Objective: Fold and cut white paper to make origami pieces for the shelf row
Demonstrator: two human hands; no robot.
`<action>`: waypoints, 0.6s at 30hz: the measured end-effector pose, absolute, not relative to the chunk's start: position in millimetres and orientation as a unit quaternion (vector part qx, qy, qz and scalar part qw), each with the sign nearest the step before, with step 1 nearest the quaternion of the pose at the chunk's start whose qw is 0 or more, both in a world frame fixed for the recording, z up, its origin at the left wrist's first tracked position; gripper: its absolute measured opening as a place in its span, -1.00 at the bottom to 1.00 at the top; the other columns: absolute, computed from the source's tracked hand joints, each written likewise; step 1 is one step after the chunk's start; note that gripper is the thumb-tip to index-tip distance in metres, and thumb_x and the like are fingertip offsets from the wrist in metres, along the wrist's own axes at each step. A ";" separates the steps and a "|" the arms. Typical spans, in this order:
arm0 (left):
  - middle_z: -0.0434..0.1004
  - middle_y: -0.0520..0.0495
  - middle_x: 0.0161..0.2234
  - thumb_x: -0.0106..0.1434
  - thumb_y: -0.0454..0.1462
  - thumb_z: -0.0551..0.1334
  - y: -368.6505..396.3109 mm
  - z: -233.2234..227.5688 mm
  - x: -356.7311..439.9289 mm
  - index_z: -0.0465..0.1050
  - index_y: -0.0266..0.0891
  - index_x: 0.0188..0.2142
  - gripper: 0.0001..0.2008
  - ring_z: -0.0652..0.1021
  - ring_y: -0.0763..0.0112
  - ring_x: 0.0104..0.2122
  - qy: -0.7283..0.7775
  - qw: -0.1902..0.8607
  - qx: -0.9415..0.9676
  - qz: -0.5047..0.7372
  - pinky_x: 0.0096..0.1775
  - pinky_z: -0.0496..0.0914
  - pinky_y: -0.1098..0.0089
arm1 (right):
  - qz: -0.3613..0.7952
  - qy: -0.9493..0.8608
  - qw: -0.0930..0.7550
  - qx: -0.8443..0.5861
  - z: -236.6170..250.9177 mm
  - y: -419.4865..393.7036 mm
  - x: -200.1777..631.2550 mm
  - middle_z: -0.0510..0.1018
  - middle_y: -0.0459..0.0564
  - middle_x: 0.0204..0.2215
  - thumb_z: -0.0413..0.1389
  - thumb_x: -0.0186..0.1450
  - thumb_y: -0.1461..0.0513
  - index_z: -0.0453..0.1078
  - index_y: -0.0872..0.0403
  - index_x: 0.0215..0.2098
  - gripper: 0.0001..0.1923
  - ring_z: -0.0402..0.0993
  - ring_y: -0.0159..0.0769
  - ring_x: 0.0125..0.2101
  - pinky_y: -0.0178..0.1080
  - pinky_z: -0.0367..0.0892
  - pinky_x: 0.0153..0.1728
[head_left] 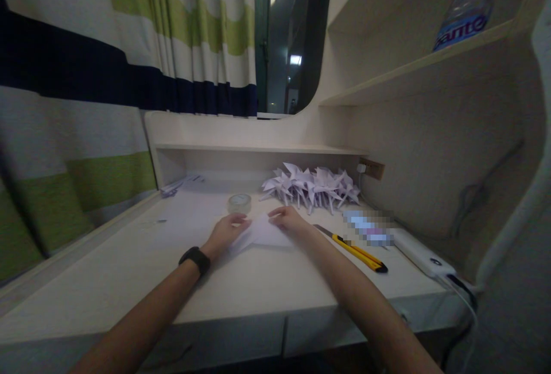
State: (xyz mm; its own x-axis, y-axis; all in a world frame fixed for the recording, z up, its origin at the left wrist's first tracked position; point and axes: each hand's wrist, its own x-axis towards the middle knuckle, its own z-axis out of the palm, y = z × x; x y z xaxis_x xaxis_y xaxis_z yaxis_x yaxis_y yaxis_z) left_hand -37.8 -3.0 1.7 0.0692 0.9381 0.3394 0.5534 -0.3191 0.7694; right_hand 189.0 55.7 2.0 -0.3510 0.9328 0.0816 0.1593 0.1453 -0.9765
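Observation:
A white sheet of paper point(263, 235), bent or folded, is between my two hands above the desk. My left hand point(227, 233), with a black band on the wrist, pinches its left side between thumb and fingers. On the other side, my right hand point(287, 220) grips the paper's upper right part with thumb and fingers close together. Just behind my left hand sits a roll of clear tape point(240, 203). A yellow and black utility knife point(359, 252) lies to the right of my right forearm, its blade toward the back left.
Many folded paper pinwheels point(312, 186) are heaped at the back right. Paper strips point(181, 184) lie at the back left. A power strip point(424, 254) with cables runs along the right edge, beside a blurred-out item point(368, 228). A bottle point(467, 10) stands on the upper shelf.

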 end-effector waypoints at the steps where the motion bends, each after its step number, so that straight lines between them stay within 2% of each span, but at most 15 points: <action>1: 0.53 -0.24 -0.11 0.09 0.04 0.24 -3.9 0.8 -36.5 0.44 -0.31 -0.06 -0.45 0.53 0.18 -0.28 0.539 0.189 0.711 0.410 -0.23 0.38 0.27 | 0.495 -0.652 0.388 -0.424 1.1 56.2 188.2 0.28 -0.24 -0.79 0.26 0.02 0.30 0.49 0.21 -0.27 -0.73 0.10 -0.54 -0.74 -0.42 -0.02 -0.69; 4: 0.41 -0.24 0.05 0.06 0.02 0.29 -10.6 -0.2 -33.1 0.33 -0.24 0.08 -0.35 0.50 0.12 -0.11 0.489 0.102 0.791 0.352 -0.11 0.36 0.25 | 0.478 -0.659 0.390 -0.432 -1.4 56.4 186.7 0.28 -0.25 -0.80 0.24 0.00 0.34 0.51 0.21 -0.32 -0.77 0.09 -0.54 -0.74 -0.41 -0.05 -0.68; 7: 0.36 -0.22 0.09 0.12 -0.07 0.26 -18.6 1.6 -31.8 0.30 -0.22 0.11 -0.41 0.43 0.11 0.01 0.441 0.059 0.845 0.297 0.02 0.28 0.24 | 0.465 -0.662 0.393 -0.437 -4.5 56.7 186.4 0.28 -0.25 -0.80 0.23 0.00 0.33 0.52 0.21 -0.32 -0.77 0.08 -0.53 -0.75 -0.40 -0.05 -0.68; 12: 0.36 -0.21 0.09 0.20 -0.16 0.17 -22.6 3.2 -31.8 0.29 -0.20 0.11 -0.53 0.44 0.12 -0.01 0.454 0.039 0.849 0.267 0.03 0.27 0.24 | 0.449 -0.663 0.404 -0.441 -11.4 62.3 187.2 0.31 -0.23 -0.76 0.24 0.07 0.22 0.52 0.19 -0.32 -0.78 0.08 -0.52 -0.73 -0.40 -0.02 -0.68; 18: 0.43 -0.24 0.03 0.30 -0.19 0.05 -18.8 1.0 -29.3 0.35 -0.24 0.05 -0.63 0.47 0.12 -0.03 0.488 0.026 0.822 0.293 0.01 0.27 0.24 | 0.426 -0.678 0.401 -0.445 -12.8 67.1 188.7 0.47 -0.11 -0.57 0.14 0.18 -0.08 0.49 0.15 -0.21 -0.52 0.17 -0.51 -0.68 -0.41 0.06 -0.65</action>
State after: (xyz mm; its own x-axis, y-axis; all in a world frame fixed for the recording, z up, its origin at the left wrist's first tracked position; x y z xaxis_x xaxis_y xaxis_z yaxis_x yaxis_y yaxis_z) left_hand -29.3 -18.8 1.0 0.3533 0.8172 0.4555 0.7865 -0.5231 0.3284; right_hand 188.7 67.1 -12.8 -0.2809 0.9455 0.1645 0.2618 0.2404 -0.9347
